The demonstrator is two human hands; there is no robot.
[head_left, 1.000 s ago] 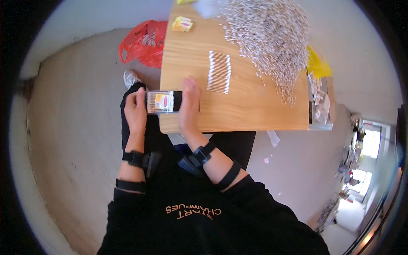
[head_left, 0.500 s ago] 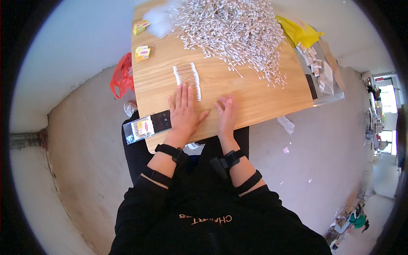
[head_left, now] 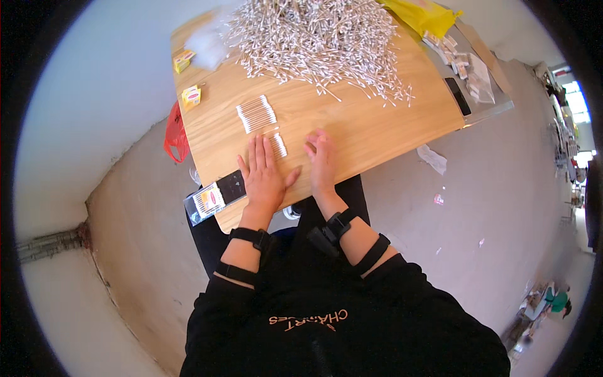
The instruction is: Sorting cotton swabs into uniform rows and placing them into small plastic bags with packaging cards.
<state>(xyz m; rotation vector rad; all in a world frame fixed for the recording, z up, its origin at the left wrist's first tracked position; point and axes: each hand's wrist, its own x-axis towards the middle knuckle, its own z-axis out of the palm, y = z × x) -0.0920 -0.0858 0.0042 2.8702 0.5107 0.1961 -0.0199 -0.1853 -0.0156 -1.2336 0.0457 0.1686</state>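
Observation:
My left hand [head_left: 262, 182] lies flat on the wooden table, fingers stretched forward and thumb out to the side. Its fingertips cover part of a short row of cotton swabs [head_left: 279, 145]. Just beyond lies a larger neat row of cotton swabs [head_left: 256, 114], side by side, with a narrow gap between the two rows. My right hand [head_left: 323, 164] rests to the right of the short row, fingers loosely bent and apart, and I see nothing in it. A big loose heap of cotton swabs [head_left: 320, 47] covers the table's far side.
Small yellow-and-white packets [head_left: 191, 96] lie along the left edge, near clear plastic film [head_left: 207, 47]. A black strip with a clear packet of swabs [head_left: 209, 200] sits at the near left corner. To the right are a phone [head_left: 457, 96] and a yellow bag [head_left: 427, 16].
The single long row of swabs is now split in two, with a gap between the parts. My right hand's fingers have shifted slightly. The whole view has turned a little.

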